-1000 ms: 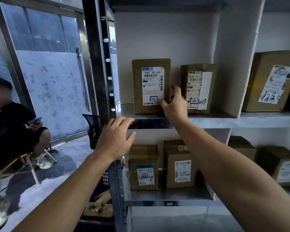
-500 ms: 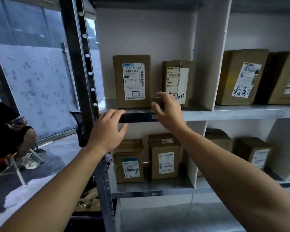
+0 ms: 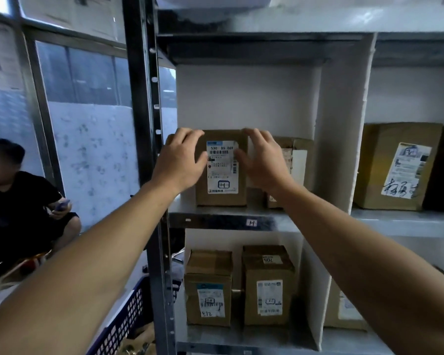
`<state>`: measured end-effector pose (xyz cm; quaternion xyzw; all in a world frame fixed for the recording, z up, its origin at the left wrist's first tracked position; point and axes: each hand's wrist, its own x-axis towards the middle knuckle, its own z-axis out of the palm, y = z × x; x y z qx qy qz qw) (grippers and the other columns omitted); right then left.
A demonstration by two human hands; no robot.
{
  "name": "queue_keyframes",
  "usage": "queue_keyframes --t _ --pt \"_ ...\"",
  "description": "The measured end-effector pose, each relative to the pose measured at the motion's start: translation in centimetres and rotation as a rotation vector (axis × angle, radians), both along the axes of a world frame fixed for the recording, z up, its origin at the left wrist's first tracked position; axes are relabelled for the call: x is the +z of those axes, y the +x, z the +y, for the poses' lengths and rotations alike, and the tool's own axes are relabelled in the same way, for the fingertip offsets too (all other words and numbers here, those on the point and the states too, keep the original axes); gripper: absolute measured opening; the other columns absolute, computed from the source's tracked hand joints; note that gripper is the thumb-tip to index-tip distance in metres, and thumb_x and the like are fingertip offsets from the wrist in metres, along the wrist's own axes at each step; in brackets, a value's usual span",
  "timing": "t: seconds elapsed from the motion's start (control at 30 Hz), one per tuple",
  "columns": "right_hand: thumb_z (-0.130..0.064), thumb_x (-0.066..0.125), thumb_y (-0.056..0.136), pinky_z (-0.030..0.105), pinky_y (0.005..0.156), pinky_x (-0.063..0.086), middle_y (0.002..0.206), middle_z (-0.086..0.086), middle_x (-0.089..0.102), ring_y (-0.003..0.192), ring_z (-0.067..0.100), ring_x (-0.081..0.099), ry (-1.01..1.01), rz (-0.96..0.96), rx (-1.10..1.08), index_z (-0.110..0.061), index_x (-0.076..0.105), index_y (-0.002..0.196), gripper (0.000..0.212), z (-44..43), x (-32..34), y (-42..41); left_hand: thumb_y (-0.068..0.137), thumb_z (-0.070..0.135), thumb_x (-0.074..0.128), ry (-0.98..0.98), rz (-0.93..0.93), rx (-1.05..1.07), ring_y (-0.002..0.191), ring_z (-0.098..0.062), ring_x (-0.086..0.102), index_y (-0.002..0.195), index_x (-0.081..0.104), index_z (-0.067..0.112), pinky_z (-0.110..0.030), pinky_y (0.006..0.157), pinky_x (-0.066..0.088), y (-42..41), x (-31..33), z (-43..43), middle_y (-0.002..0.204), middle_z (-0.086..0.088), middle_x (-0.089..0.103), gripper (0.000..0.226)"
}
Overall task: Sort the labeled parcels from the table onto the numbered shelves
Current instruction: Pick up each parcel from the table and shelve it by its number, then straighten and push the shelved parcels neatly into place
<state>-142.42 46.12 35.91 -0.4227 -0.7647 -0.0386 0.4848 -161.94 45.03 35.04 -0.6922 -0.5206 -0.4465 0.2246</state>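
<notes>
Head-worn view, facing close shelves (image 3: 231,222) head-on

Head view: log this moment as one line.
parcel: upright on shelf H | left hand: on its left edge | right hand: on its right edge | not lifted
</notes>
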Motion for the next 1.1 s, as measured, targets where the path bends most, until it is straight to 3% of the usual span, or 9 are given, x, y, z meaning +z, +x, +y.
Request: queue_keyframes --t 0.1,0.23,0.37,0.47,0.7,0.97,1.1 --pt "-0.029 0.06 0.099 0.035 0.102 0.044 0.144 0.01 0.044 0.127 0.024 0.047 -0.024 0.036 0.008 -0.019 0.043 0.146 0.051 1.8 0.5 -1.3 0.094 0.027 0.062 -0.001 -0.031 -0.018 0.117 -0.027 0.052 0.138 0.048 0.012 -0.03 0.088 0.048 -0.4 0.8 1.9 0.135 -0.008 0.046 0.049" --pt "-0.027 0.057 0.1 0.038 0.101 0.049 0.143 0.01 0.041 0.122 0.024 0.05 -0.05 0.146 -0.013 -0.023 0.041 0.147 0.05 3.9 0.8 -2.4 0.091 0.026 0.065 0.012 -0.066 -0.035 0.124 -0.03 0.048 0.14 0.047 0.011 -0.043 0.101 0.049 -0.6 1.1 4.5 0.14 -0.011 0.043 0.054" --pt "-0.027 0.059 0.099 0.033 0.098 0.044 0.144 0.01 0.04 0.12 0.024 0.05 -0.04 0.22 -0.055 -0.025 0.041 0.147 0.052 5.3 0.5 -3.0 0.092 0.025 0.066 0.006 -0.152 -0.067 0.128 -0.028 0.043 0.143 0.045 0.013 -0.034 0.103 0.042 -0.6 0.6 6.1 0.143 -0.01 0.039 0.057" --pt "-0.029 0.059 0.099 0.033 0.102 0.041 0.144 0.011 0.043 0.125 0.027 0.05 -0.067 0.257 -0.073 -0.024 0.043 0.147 0.051 5.8 0.1 -3.1 0.091 0.023 0.068 0.008 -0.211 -0.12 0.128 -0.028 0.046 0.142 0.046 0.013 -0.036 0.105 0.043 -0.6 0.1 6.8 0.142 -0.011 0.041 0.057" --pt "-0.027 0.058 0.101 0.012 0.082 0.035 0.142 0.008 0.045 0.111 0.011 0.045 -0.021 0.219 -0.052 -0.022 0.047 0.143 0.044 5.8 -0.9 -3.7 0.096 0.02 0.062 0.022 -0.262 -0.163 0.126 -0.021 0.049 0.147 0.038 0.017 -0.019 0.098 0.036 -1.0 -0.4 7.9 0.143 -0.008 0.038 0.056" --pt "-0.03 0.062 0.098 0.022 0.092 0.034 0.15 0.006 0.038 0.132 0.022 0.043 -0.045 0.189 -0.058 -0.024 0.04 0.149 0.057 5.0 -0.7 -3.1 0.093 0.022 0.065 0.045 -0.27 -0.153 0.127 -0.026 0.049 0.145 0.041 0.014 -0.026 0.1 0.042 -1.1 -0.2 7.4 0.144 -0.011 0.038 0.058" --pt "-0.03 0.063 0.098 0.025 0.095 0.037 0.148 0.007 0.042 0.13 0.021 0.044 0.066 0.153 -0.052 -0.02 0.046 0.146 0.052 2.9 -0.7 -1.6 0.092 0.019 0.066 0.199 -0.177 -0.141 0.121 -0.027 0.051 0.14 0.047 0.01 -0.029 0.096 0.048 -0.5 0.0 6.0 0.137 -0.014 0.045 0.053"
